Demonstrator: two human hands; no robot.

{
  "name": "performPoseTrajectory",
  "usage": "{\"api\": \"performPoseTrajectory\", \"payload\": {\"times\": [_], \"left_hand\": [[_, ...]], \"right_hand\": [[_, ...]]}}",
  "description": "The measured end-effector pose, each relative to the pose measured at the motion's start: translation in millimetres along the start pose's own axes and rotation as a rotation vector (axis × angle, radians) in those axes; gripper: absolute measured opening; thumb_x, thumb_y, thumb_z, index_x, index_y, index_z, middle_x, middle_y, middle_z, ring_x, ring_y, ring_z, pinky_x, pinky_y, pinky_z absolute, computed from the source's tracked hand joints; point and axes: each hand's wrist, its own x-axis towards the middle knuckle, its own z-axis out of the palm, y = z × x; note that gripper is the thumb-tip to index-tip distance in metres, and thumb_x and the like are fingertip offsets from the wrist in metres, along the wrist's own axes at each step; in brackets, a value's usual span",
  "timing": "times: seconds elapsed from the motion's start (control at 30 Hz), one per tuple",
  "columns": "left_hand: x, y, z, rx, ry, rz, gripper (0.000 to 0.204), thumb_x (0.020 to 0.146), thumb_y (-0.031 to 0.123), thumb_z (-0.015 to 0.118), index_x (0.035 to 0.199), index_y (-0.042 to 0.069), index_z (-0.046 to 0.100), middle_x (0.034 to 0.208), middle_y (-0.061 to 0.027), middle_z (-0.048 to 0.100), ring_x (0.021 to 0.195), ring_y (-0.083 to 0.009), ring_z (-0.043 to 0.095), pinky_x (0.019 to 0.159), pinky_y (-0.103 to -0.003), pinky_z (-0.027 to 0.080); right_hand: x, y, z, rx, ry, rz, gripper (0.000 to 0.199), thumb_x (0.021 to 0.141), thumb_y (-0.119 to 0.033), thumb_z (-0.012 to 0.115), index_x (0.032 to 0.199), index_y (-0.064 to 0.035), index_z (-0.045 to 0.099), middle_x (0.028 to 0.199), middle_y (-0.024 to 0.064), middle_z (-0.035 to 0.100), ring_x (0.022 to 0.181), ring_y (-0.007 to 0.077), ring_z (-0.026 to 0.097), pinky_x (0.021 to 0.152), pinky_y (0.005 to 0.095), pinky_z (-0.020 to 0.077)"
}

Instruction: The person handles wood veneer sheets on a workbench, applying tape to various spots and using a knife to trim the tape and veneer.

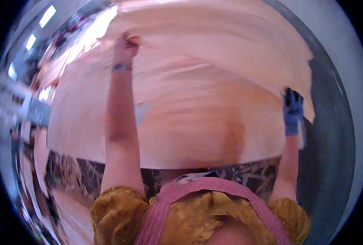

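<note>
A wide, thin peach-coloured sheet (222, 41), probably wood veneer, lies over another such sheet (181, 126). Its near edge slants from upper left down to the right. My bare left hand (128, 45), with a band on the wrist, is closed on that edge at the far left. At the right end of the edge is my right hand (293, 107), in a blue-grey glove with dark fingertips. Its fingers are curled and closed on the sheet, slightly blurred. The lower sheet carries a brownish stain (233, 134) and a small grey patch (142, 112).
Torn scraps (251, 173) litter the dark floor between me and the sheets. A dark grey floor strip (330, 134) and a pale wall (348, 61) run along the right. More sheets (73, 208) lie at lower left. Bright windows (47, 16) show at upper left.
</note>
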Motion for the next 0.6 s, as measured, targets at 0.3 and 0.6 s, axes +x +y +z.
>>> {"api": "performPoseTrajectory", "payload": {"times": [0.3,0.6], "left_hand": [[-27,295,-275,0.246,0.277,0.184,0.032,0.096,0.038,0.051,0.094,0.006,0.055,0.079,-0.0086,0.061,0.060,-0.0227,0.059,0.052,-0.035,0.052],[-95,224,-309,0.334,0.664,0.302,0.028,0.087,0.022,0.071,0.111,0.009,0.064,0.105,-0.0055,0.066,0.097,-0.0215,0.065,0.073,-0.035,0.058]], "right_hand": [[88,-232,92,0.127,-0.282,-0.208,0.045,0.081,-0.016,0.068,0.126,-0.0173,0.061,0.109,0.0081,0.061,0.101,0.0283,0.057,0.079,0.0399,0.0510],[90,-411,151,0.288,-0.441,-0.632,0.044,0.080,-0.026,0.070,0.123,-0.0210,0.063,0.100,0.0040,0.062,0.089,0.0239,0.060,0.067,0.0382,0.0510]]}}
